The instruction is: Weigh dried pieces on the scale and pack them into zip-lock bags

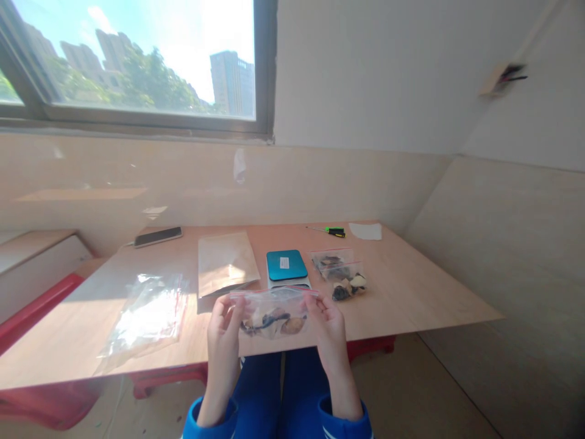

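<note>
A clear zip bag [273, 317] with a red seal strip hangs between my hands, over the table's front edge. Dark and pale dried pieces, perhaps mushrooms, lie inside it. My left hand [225, 323] pinches its upper left corner, and my right hand [326, 323] grips the upper right corner. Just beyond the bag sits a small scale [287, 266] with a blue-green platform and a white label; the bag partly hides its front. Right of the scale, two more filled zip bags [350, 286] overlap on the table. Left of it lies a brown paper pouch [226, 259].
Several empty clear bags [148, 314] lie glaring in sunlight on the left of the table [411, 292]. A phone [158, 236] rests at the back left. Toward the back right are a screwdriver [335, 231] and white paper [365, 231]. Red stools [169, 378] stand below.
</note>
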A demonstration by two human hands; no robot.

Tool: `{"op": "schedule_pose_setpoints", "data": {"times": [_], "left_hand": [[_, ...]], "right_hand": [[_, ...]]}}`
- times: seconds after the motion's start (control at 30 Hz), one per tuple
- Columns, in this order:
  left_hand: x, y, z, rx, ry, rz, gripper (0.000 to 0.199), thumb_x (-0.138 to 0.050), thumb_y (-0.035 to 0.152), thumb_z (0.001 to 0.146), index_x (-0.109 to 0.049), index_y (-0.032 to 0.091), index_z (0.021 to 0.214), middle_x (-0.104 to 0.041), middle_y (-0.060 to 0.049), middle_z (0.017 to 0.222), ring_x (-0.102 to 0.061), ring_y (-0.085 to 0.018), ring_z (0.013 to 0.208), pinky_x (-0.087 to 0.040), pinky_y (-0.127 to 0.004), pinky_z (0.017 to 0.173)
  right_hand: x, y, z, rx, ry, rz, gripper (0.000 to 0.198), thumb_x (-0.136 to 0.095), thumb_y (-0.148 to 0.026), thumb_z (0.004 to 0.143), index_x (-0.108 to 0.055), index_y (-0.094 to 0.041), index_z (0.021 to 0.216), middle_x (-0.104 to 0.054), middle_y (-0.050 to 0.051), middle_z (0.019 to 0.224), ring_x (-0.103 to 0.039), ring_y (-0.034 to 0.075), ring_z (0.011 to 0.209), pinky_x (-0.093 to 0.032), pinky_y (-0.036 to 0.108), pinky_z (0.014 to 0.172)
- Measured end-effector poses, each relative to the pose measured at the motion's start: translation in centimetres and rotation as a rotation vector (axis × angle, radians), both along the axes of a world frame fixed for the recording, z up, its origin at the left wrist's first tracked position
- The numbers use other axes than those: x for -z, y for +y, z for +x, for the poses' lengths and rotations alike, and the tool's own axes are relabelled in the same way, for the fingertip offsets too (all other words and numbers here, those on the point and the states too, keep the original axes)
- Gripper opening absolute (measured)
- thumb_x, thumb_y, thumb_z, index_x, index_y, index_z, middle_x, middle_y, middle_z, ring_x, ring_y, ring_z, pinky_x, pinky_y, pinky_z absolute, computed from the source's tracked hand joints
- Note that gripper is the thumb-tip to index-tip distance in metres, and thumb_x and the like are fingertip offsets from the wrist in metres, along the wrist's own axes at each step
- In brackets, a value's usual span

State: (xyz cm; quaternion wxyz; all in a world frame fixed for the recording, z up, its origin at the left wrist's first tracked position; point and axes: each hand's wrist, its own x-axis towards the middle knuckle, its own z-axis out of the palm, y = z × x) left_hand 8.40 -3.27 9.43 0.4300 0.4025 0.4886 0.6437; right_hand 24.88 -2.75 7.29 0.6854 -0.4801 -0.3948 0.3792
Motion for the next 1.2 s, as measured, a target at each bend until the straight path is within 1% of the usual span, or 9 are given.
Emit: {"op": "schedule_pose_setpoints", "data": {"times": [0.07, 0.23, 0.37, 0.7, 0.87, 0.93, 1.03, 1.13, 1.2], "left_hand": [[0.0, 0.0, -0.2, 0.008, 0.0, -0.003, 0.035, -0.065, 0.05, 0.077, -0.059, 0.018, 0.087, -0.066, -0.002, 0.075, -0.062, -0.016, 0.067, -0.05, -0.025, 0.059], [0.2, 0.2, -1.0, -0.002, 0.073, -0.021, 0.038, -0.065, 0.052, 0.076, -0.06, 0.016, 0.088, -0.065, -0.001, 0.067, -0.058, -0.014, 0.058, -0.045, -0.023, 0.052], [0.0, 0.0, -1.2, -0.014, 0.097, -0.023, 0.037, -0.065, 0.052, 0.077, -0.06, 0.017, 0.086, -0.063, 0.0, 0.062, -0.056, -0.013, 0.054, -0.043, -0.022, 0.049], [-0.5, -0.6, -1.1, -0.001, 0.121, -0.029, 0.038, -0.066, 0.052, 0.075, -0.061, 0.016, 0.086, -0.065, -0.001, 0.059, -0.058, -0.014, 0.051, -0.045, -0.022, 0.048], [-0.4, -0.5, -0.9, 0.003, 0.108, -0.035, 0.037, -0.065, 0.052, 0.076, -0.058, 0.017, 0.085, -0.064, 0.0, 0.059, -0.057, -0.013, 0.049, -0.046, -0.022, 0.047], [-0.3, -0.4, -0.8, 0.04, 0.103, -0.037, 0.036, -0.063, 0.053, 0.077, -0.057, 0.018, 0.084, -0.063, 0.001, 0.059, -0.056, -0.012, 0.049, -0.045, -0.022, 0.046], [-0.2, -0.3, -0.6, 0.086, 0.096, -0.017, 0.033, -0.06, 0.051, 0.08, -0.057, 0.019, 0.084, -0.062, 0.001, 0.062, -0.057, -0.012, 0.056, -0.045, -0.02, 0.049], [-0.2, -0.3, -0.4, 0.097, 0.075, -0.004, 0.031, -0.06, 0.05, 0.08, -0.059, 0.019, 0.085, -0.061, 0.002, 0.065, -0.056, -0.011, 0.059, -0.045, -0.019, 0.05], [-0.2, -0.3, -0.4, 0.104, 0.076, 0.0, 0.031, -0.062, 0.049, 0.078, -0.06, 0.019, 0.085, -0.062, 0.002, 0.067, -0.056, -0.011, 0.061, -0.045, -0.019, 0.052]], "right_hand": [[-0.2, -0.1, 0.2, 0.013, -0.022, 0.001, 0.033, -0.07, -0.049, 0.075, -0.068, -0.017, 0.082, -0.067, 0.002, 0.067, -0.063, 0.016, 0.065, -0.052, 0.029, 0.066], [-0.7, -0.5, 0.5, -0.015, -0.024, 0.006, 0.032, -0.071, -0.048, 0.072, -0.068, -0.017, 0.078, -0.066, 0.002, 0.066, -0.062, 0.016, 0.065, -0.052, 0.027, 0.064], [-0.9, -0.6, 0.4, -0.018, -0.018, 0.023, 0.03, -0.072, -0.046, 0.071, -0.066, -0.017, 0.073, -0.065, 0.001, 0.064, -0.062, 0.016, 0.066, -0.052, 0.028, 0.065], [-0.5, -0.6, 0.5, 0.006, 0.01, 0.052, 0.026, -0.073, -0.043, 0.072, -0.065, -0.018, 0.073, -0.066, 0.001, 0.069, -0.061, 0.016, 0.068, -0.052, 0.028, 0.067], [-0.5, -0.8, 0.5, -0.038, 0.017, 0.049, 0.027, -0.07, -0.044, 0.076, -0.062, -0.018, 0.074, -0.065, 0.002, 0.071, -0.062, 0.017, 0.073, -0.051, 0.028, 0.071], [-0.4, -0.9, 0.3, -0.082, 0.024, 0.059, 0.028, -0.065, -0.045, 0.08, -0.06, -0.019, 0.076, -0.064, 0.001, 0.071, -0.061, 0.016, 0.072, -0.05, 0.028, 0.072], [-0.3, -1.0, 0.0, -0.152, 0.032, 0.095, 0.024, -0.06, -0.044, 0.085, -0.058, -0.02, 0.084, -0.063, 0.0, 0.074, -0.061, 0.016, 0.074, -0.049, 0.029, 0.077], [-0.2, -0.9, -0.2, -0.168, 0.033, 0.103, 0.023, -0.064, -0.041, 0.083, -0.058, -0.021, 0.091, -0.063, -0.002, 0.076, -0.062, 0.015, 0.076, -0.049, 0.028, 0.079], [-0.2, -0.8, -0.3, -0.154, 0.03, 0.076, 0.022, -0.065, -0.041, 0.082, -0.059, -0.021, 0.09, -0.064, -0.002, 0.075, -0.063, 0.015, 0.077, -0.049, 0.026, 0.077]]}}
